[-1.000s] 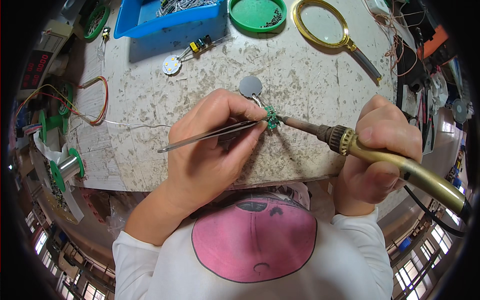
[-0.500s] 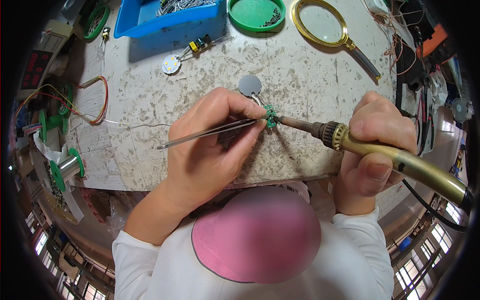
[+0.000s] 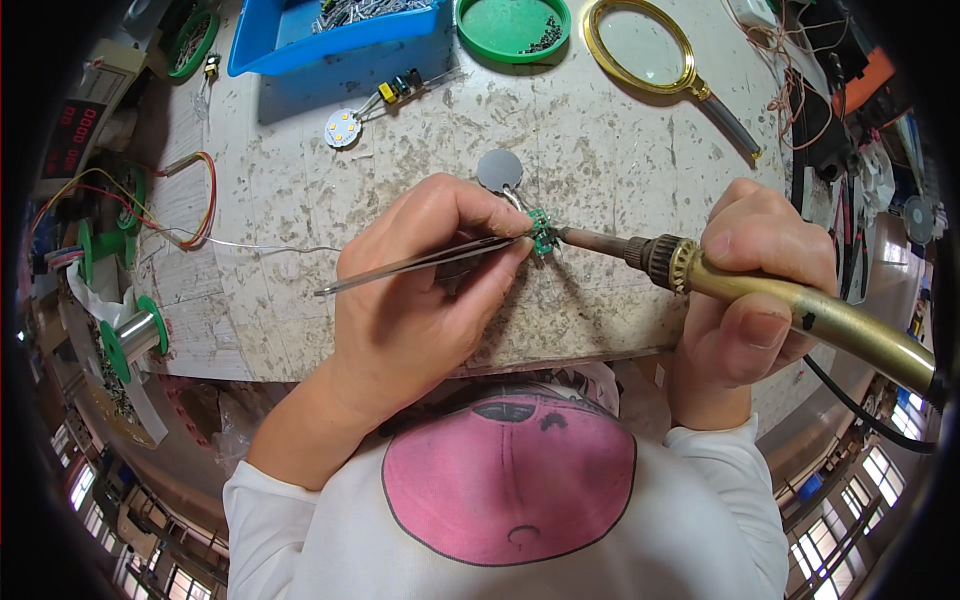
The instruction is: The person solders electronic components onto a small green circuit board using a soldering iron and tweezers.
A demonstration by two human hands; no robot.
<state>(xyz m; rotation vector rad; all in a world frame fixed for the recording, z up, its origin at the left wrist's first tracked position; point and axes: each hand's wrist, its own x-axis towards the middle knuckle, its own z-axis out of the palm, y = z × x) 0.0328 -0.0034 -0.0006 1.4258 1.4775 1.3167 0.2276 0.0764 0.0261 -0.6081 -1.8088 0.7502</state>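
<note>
My left hand [image 3: 405, 310] is closed around steel tweezers [image 3: 385, 278], whose points reach a small green circuit board [image 3: 542, 230]; its thumb and forefinger meet at the board's left edge. White leads join the board to a round grey disc [image 3: 500, 171] lying just beyond it. In my right hand [image 3: 765, 265] is a soldering iron with a brass-coloured handle [image 3: 850, 335]. Its dark tip points left, at the board's right edge; whether it touches cannot be made out. A thin solder wire [image 3: 275, 248] runs from the left toward my left hand, where its end is hidden.
At the back stand a blue bin [image 3: 340, 50] of metal parts and a green dish [image 3: 500, 40] of small black parts. A magnifying glass [image 3: 690, 75] lies at the far right. An LED board with components [image 3: 343, 129] lies far left; a solder spool [image 3: 135, 338] stands left.
The soldering iron and my right hand have shifted slightly right, drawing the tip back toward the board's right edge. My left hand, the tweezers and the board have hardly moved.
</note>
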